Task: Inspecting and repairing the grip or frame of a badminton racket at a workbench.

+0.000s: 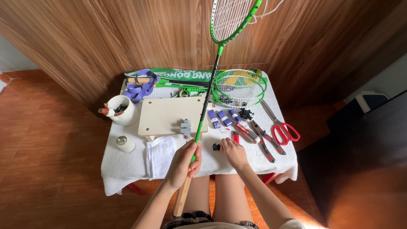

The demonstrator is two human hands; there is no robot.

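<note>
While my left hand (183,163) grips green racket (202,111) at bare wooden handle, fingers closed round it, right hand (233,152) reaches small black piece (216,147) beside racket shaft on surface (127,169); fingers loosely curled, holding nothing. Judged step: picking up piece; next needs fine pinch.

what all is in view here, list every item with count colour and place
held racket: 1, green frame, black shaft, bare wooden handle, raised over the table
table: 1, white cloth cover, centre
flat rackets: at least 1, green, far right of table
racket bag: 1, green, far edge
strap: 1, purple, far left
cup: 1, white, left side
wooden board: 1, pale, centre
small clamp: 1, grey, board's near edge
grip rolls: 3, purple, right of board
scissors: 1, red handles, right edge
pliers: 2, red and black handles, right
folded cloth: 1, white, near edge
left hand: 1, gripping the racket handle
right hand: 1, resting on table by a small black piece
</note>
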